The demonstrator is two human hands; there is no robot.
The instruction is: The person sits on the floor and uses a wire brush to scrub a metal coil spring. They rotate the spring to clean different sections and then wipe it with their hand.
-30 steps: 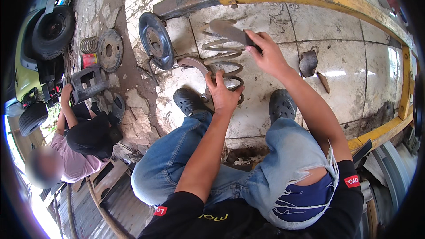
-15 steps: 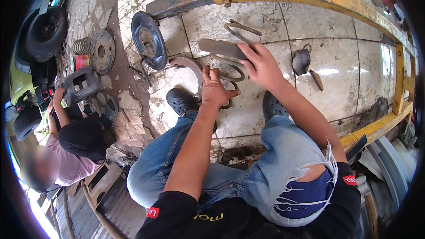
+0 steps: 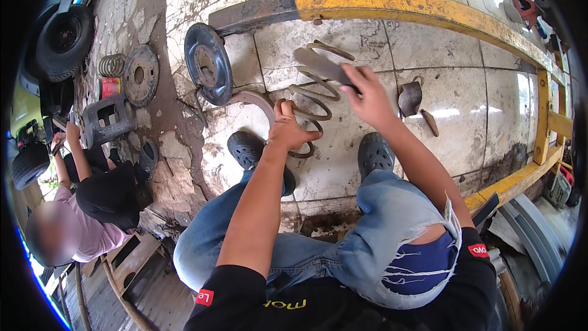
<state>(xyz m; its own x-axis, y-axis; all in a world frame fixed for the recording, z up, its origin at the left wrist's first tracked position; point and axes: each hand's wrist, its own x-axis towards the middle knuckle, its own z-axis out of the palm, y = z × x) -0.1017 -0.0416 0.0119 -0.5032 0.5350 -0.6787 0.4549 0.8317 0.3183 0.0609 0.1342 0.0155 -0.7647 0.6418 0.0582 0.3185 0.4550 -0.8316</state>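
A rusty coil spring [image 3: 329,112] lies slanted over the tiled floor between my feet. My left hand [image 3: 289,129] is closed round its near coils, thumb stretched out to the right. In my right hand [image 3: 372,99] is a flat grey-brown blade-like tool [image 3: 321,66] with a dark handle end, held over the spring's far coils; motion blurs it, and I cannot tell whether it touches the wire. Left of the spring, a curved brown brake shoe [image 3: 260,99] is partly hidden behind my left hand. A black round backing plate [image 3: 195,55] stands tilted beyond it.
A yellow and black metal frame [image 3: 380,1] spans the far side and right. A dark curved scrap [image 3: 409,98] and a small brown piece [image 3: 430,124] lie right. At left, a person sits near a grey cast bracket [image 3: 101,124], a rusty disc [image 3: 139,76] and another spring [image 3: 112,65].
My right hand and the flat tool have shifted slightly right and nearer, the tool now tilting more steeply. My left hand stays on the spring. The view has tipped to show more far floor.
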